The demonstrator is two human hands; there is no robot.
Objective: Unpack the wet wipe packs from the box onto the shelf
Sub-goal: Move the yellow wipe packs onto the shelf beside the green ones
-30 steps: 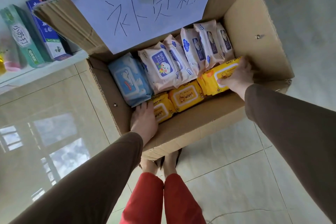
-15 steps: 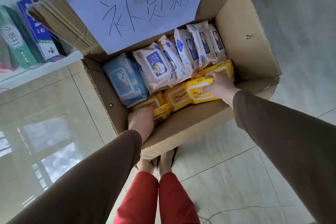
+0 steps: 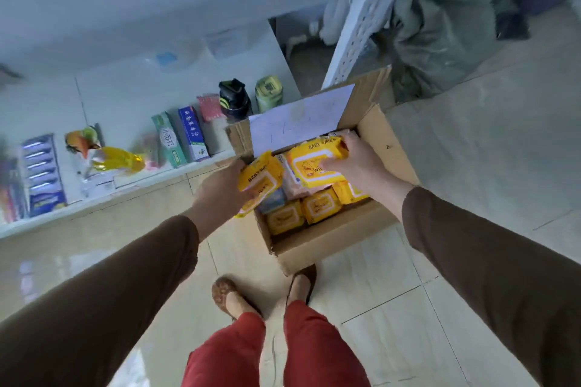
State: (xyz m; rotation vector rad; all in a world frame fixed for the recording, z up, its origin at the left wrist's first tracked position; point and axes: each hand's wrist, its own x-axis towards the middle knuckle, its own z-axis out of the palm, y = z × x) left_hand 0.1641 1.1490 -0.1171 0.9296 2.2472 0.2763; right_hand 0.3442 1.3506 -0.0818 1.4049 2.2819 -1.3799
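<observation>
Gripping a glossy yellow pack [image 3: 259, 181] of baby wipes, the left hand [image 3: 220, 190] is holding it above the left wall of the cardboard box [image 3: 327, 245], fingers curled around the pack's soft, crinkled plastic so that it is tilting on edge. The right hand [image 3: 361, 163] is closing on a second yellow pack [image 3: 317, 162], thumb on the flat printed face and fingers wrapped over its far edge, lifting it over the middle of the box. Both arms are wearing brown sleeves.

Inside the box, more rectangular yellow packs [image 3: 303, 210] are lying flat along the near wall, with pale pink and blue packs partly showing beneath the raised ones. The box is plain corrugated brown card, standing open on smooth, shiny floor tiles [image 3: 471, 166]; a white sheet of paper [image 3: 301, 121] is lying against its far flap.

Left of the box, a low white shelf [image 3: 94, 207] is carrying upright toothpaste cartons [image 3: 179, 140], a blue blister card and a crumpled yellow wrapper. Just beyond the box's far left corner, a black bottle [image 3: 234, 100] and a green round-topped one are standing. Behind the box, a white perforated upright post [image 3: 361, 19] is rising.
</observation>
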